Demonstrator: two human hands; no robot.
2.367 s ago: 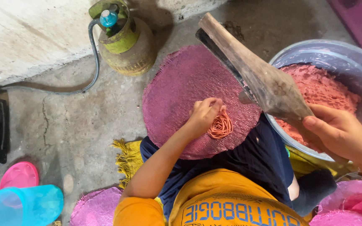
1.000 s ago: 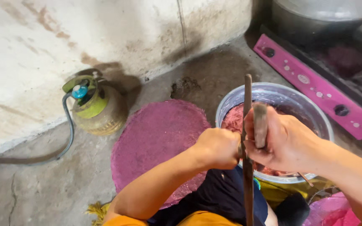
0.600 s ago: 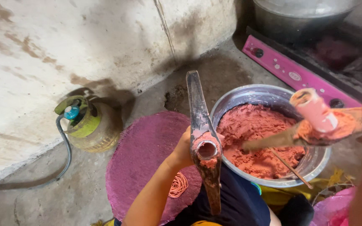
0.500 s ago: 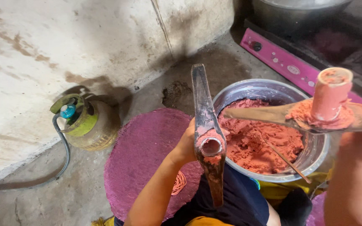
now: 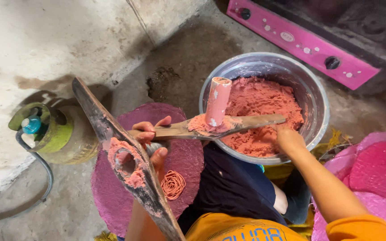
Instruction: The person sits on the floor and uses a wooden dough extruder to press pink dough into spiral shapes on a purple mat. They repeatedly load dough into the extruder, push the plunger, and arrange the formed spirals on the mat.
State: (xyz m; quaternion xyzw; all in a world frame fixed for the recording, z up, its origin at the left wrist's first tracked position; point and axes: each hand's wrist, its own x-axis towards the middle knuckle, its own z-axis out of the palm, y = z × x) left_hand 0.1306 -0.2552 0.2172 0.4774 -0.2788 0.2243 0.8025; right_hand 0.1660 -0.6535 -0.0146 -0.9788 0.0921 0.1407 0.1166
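- One metal bowl [image 5: 314,96] of pink dough [image 5: 264,107], one pink plunger [image 5: 217,101] on one wooden paddle [image 5: 228,125], one coil of noodles [image 5: 173,184] on the round purple mat [image 5: 112,196], one green gas cylinder [image 5: 59,131].
- Left hand [image 5: 153,142] is curled around the two wooden press arms [image 5: 126,165] where they cross.
- Right hand [image 5: 287,138] dips into the dough at the bowl's near rim; its fingers are hidden, so its grip cannot be told.
- Pink mats [image 5: 376,169], perhaps stacked, are cut off at right; bare concrete lies left.
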